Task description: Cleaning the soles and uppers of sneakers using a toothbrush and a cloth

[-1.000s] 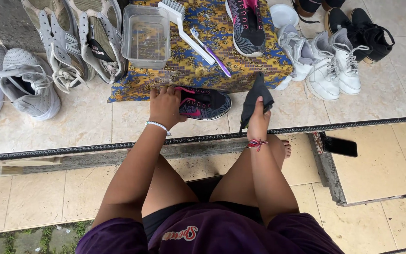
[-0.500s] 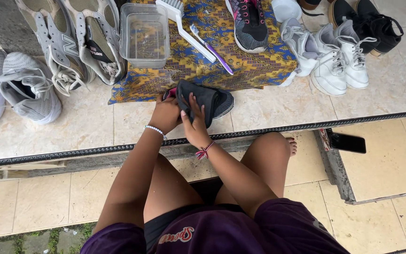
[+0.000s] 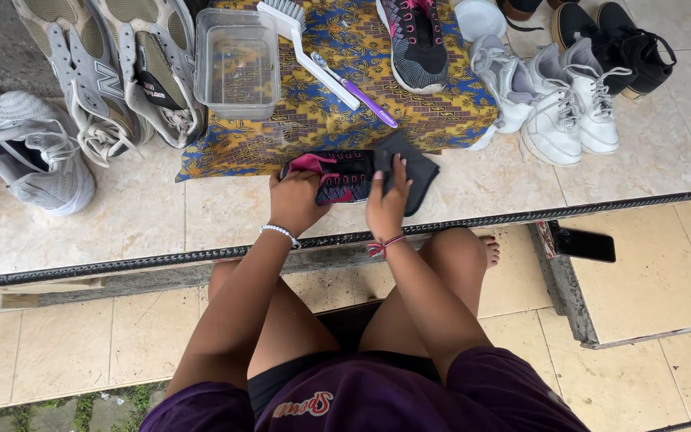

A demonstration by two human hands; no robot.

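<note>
Sitting at the tiled ledge (image 3: 121, 216), knees up. My left hand (image 3: 296, 200) grips the heel end of a black-and-pink sneaker (image 3: 345, 174) lying on its side on the tile, fingers curled round it. My right hand (image 3: 387, 204) presses a dark cloth (image 3: 413, 164) flat against the sneaker's toe, fingers together. Just behind lies a patterned mat (image 3: 313, 120) carrying a clear plastic tub (image 3: 237, 64), white brush (image 3: 297, 36), purple toothbrush (image 3: 365, 100) and matching sneaker (image 3: 416, 44). Grey sneakers (image 3: 81, 88) far left, white sneakers (image 3: 557, 104) far right.

Beige tiled floor (image 3: 121, 224); patterned cloth (image 3: 441, 112), grey sneakers (image 3: 37, 152), white sneakers (image 3: 569, 104)
</note>
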